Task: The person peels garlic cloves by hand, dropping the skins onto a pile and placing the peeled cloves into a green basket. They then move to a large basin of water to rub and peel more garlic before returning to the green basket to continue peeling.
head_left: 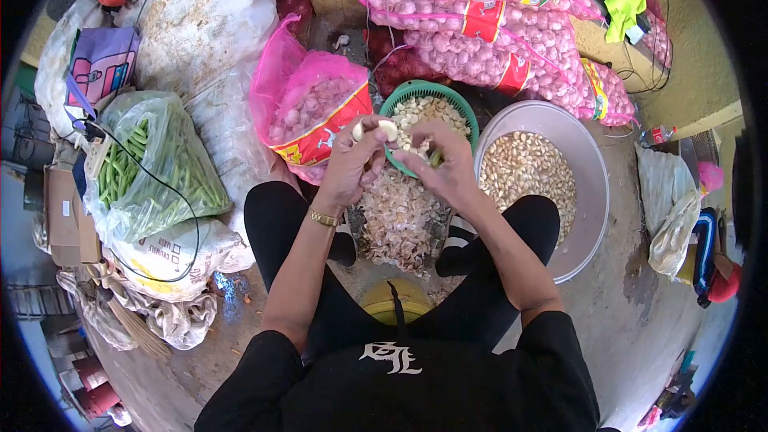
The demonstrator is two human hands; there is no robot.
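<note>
My left hand (352,166), with a gold watch at the wrist, pinches a pale garlic clove (389,129) between thumb and fingertips. Just to its right, my right hand (450,162) is closed with the fingers curled; a small greenish-dark thing (436,159) shows in its grip, too small to name. Both hands are raised over the near rim of a green plastic basket (474,116) of peeled garlic cloves. Beneath them, a heap of garlic skins (400,220) lies on the floor between my feet.
To the right stands a wide basin (588,232) of cloves in liquid. An open pink mesh bag of garlic (316,108) stands at left, near a clear bag of green pods (156,160). Full garlic sacks (488,56) are stacked behind. I sit low on something yellow (392,298).
</note>
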